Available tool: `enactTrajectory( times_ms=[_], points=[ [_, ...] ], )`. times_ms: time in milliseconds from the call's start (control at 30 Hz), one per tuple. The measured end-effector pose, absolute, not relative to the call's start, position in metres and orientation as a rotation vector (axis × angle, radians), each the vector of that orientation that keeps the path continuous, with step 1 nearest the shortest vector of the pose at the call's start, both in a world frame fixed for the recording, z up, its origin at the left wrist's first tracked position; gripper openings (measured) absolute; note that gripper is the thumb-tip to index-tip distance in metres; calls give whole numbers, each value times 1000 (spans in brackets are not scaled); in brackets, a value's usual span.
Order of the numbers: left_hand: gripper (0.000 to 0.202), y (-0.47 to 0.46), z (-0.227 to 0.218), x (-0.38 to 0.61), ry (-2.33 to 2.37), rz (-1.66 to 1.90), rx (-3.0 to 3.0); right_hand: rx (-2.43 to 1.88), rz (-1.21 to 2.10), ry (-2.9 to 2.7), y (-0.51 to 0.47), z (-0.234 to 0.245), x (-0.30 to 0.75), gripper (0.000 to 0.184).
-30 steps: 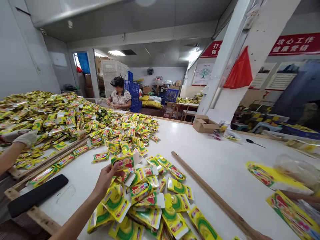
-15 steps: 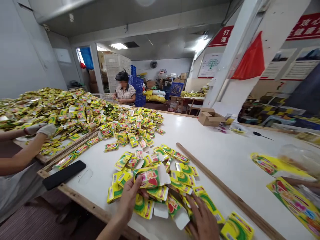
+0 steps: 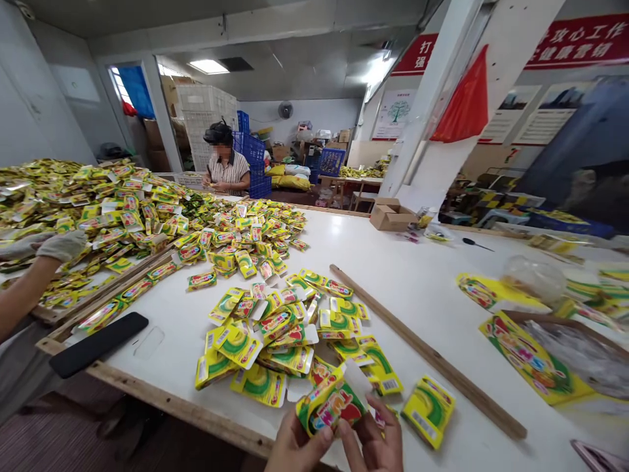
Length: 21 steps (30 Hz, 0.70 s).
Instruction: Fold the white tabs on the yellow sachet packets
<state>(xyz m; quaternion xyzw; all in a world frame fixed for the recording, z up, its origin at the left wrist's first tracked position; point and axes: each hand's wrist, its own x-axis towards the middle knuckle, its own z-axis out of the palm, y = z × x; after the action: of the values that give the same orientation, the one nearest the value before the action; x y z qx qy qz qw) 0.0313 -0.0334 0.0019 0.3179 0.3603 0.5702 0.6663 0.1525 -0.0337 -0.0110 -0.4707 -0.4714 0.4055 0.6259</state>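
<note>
A small yellow-and-green carton (image 3: 327, 403) printed with fruit and bright letters is held at the table's near edge, its white end flap standing up. My left hand (image 3: 297, 447) grips its left side, thumb across the front. On the right side, my right hand (image 3: 376, 440) closes on the carton's lower corner with thumb and fingers. Just beyond them spreads a loose heap of similar cartons (image 3: 275, 357), several with white flaps showing. One more carton (image 3: 430, 412) lies apart to the right of my hands.
A wooden strip (image 3: 427, 347) runs along the white table (image 3: 383, 278). Left are a black phone-like slab (image 3: 98, 344) and a large carton pile (image 3: 113, 203), with a co-worker's gloved hand (image 3: 61, 246). Another person (image 3: 227, 172) works behind. Opened display boxes (image 3: 535, 360) stand right.
The view has swung right. My left hand has brought the carton nearer, off the heap. My right hand has left the loose cartons and now grips the same carton.
</note>
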Motion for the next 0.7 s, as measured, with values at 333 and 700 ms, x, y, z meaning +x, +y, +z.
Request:
enactTrajectory(
  times_ms=[333, 700],
  points=[
    [42, -27, 1, -2, 911, 1205, 1292, -1180, 752, -1334, -28, -34, 157, 38],
    [45, -20, -2, -11, 923, 1095, 1227, -1189, 863, -1450, -28, -12, 164, 36]
  ],
)
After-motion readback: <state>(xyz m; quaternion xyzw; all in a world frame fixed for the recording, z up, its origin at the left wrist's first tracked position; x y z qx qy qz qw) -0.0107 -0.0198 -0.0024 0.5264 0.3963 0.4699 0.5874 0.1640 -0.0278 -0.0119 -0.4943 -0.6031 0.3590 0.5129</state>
